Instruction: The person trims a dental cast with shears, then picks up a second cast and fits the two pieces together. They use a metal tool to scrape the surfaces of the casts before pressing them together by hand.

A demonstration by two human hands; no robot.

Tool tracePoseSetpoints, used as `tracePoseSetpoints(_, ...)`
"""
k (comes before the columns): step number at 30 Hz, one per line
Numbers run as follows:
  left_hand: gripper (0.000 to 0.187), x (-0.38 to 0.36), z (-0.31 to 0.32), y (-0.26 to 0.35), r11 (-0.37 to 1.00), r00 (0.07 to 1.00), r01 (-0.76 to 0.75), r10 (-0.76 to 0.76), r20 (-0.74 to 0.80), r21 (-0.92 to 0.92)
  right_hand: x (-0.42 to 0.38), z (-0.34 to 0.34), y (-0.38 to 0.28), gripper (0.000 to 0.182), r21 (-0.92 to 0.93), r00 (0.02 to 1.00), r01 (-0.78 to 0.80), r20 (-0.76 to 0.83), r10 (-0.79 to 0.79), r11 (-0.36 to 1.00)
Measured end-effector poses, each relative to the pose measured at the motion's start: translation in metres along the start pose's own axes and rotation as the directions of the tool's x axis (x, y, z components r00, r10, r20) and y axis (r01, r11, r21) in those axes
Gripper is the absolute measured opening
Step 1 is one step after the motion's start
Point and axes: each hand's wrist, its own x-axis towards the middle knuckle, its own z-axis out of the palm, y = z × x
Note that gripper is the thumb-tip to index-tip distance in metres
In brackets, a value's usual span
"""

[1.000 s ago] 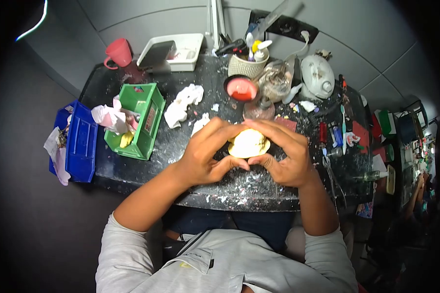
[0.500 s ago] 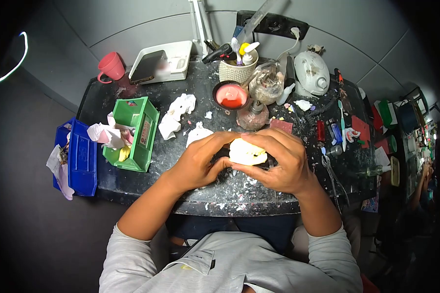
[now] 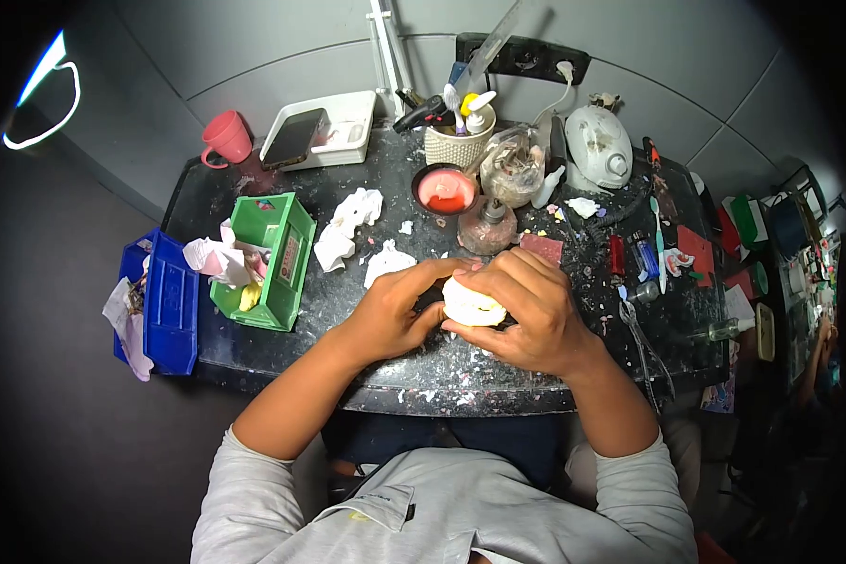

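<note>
A pale yellow plaster dental cast (image 3: 472,305), brightly lit, sits between my hands above the front of the dark worktop. My right hand (image 3: 531,315) wraps round its right side, with fingers over the top and the thumb underneath. On the left side, my left hand (image 3: 395,310) curves in, its thumb and fingertips meeting the edge of the cast. A dark line runs across the side facing me, but its finer detail is washed out. Just beyond the hands are a glass spirit burner (image 3: 487,230), a pink wax sheet (image 3: 541,249) and crumpled white tissue (image 3: 388,261).
Green (image 3: 296,273) and blue (image 3: 171,305) bins with scraps stand left. Behind are a bowl of pink wax (image 3: 445,179), a glass jar (image 3: 512,174), a tool pot (image 3: 456,146) and a white tray (image 3: 352,141) with a phone. Lighters (image 3: 645,254) and tweezers (image 3: 641,343) lie right.
The cast has turned and tilted between my hands, showing more of its near side. My right hand has shifted slightly left and closed further over it. The whole view has swung a little.
</note>
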Motion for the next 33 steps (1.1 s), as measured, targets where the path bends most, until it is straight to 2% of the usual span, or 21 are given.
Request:
tracePoseSetpoints(10, 0.054, -0.003, 0.001, 0.002, 0.998, 0.998, -0.035, 0.037, -0.044, 0.045, -0.002, 0.001, 0.000, 0.046, 0.030, 0.998, 0.009, -0.056, -0.007, 1.000)
tracePoseSetpoints(17, 0.047, -0.005, 0.002, 0.000, 0.999, 0.999, -0.029, 0.030, -0.043, 0.030, -0.001, -0.001, 0.000, 0.049, 0.063, 0.999, 0.011, -0.039, -0.008, 0.998)
tracePoseSetpoints(20, 0.045, -0.005, 0.003, -0.005, 0.998, 0.996, -0.063, 0.064, -0.067, 0.018, 0.000, -0.004, -0.001, 0.049, 0.076, 1.000, -0.018, -0.012, 0.019, 0.997)
tracePoseSetpoints(23, 0.047, -0.001, 0.000, -0.003, 0.992, 0.975, -0.124, 0.128, -0.184, 0.033, 0.003, -0.013, 0.001, 0.049, 0.229, 0.989, -0.146, 0.047, 0.139, 0.962)
tracePoseSetpoints(24, 0.049, 0.001, -0.002, -0.001, 0.981, 0.957, -0.169, 0.186, -0.222, 0.096, 0.003, -0.014, 0.003, 0.049, 0.231, 0.991, -0.131, 0.055, 0.121, 0.964)
tracePoseSetpoints(26, 0.051, 0.000, -0.004, 0.001, 0.964, 0.932, -0.203, 0.244, -0.267, 0.172, 0.000, -0.014, 0.006, 0.051, 0.334, 0.971, -0.235, 0.124, 0.204, 0.913)
tracePoseSetpoints(28, 0.055, -0.003, -0.001, 0.002, 0.947, 0.908, -0.243, 0.298, -0.294, 0.210, 0.002, -0.014, 0.003, 0.052, 0.336, 0.965, -0.246, 0.177, 0.195, 0.909)
tracePoseSetpoints(30, 0.054, -0.004, 0.000, 0.005, 0.948, 0.904, -0.237, 0.295, -0.309, 0.212, 0.003, -0.012, -0.001, 0.055, 0.235, 0.950, -0.261, 0.236, 0.205, 0.936)
tracePoseSetpoints(33, 0.058, -0.004, -0.002, 0.006, 0.948, 0.919, -0.233, 0.288, -0.270, 0.218, 0.000, -0.006, 0.002, 0.059, 0.228, 0.949, -0.264, 0.238, 0.209, 0.937)
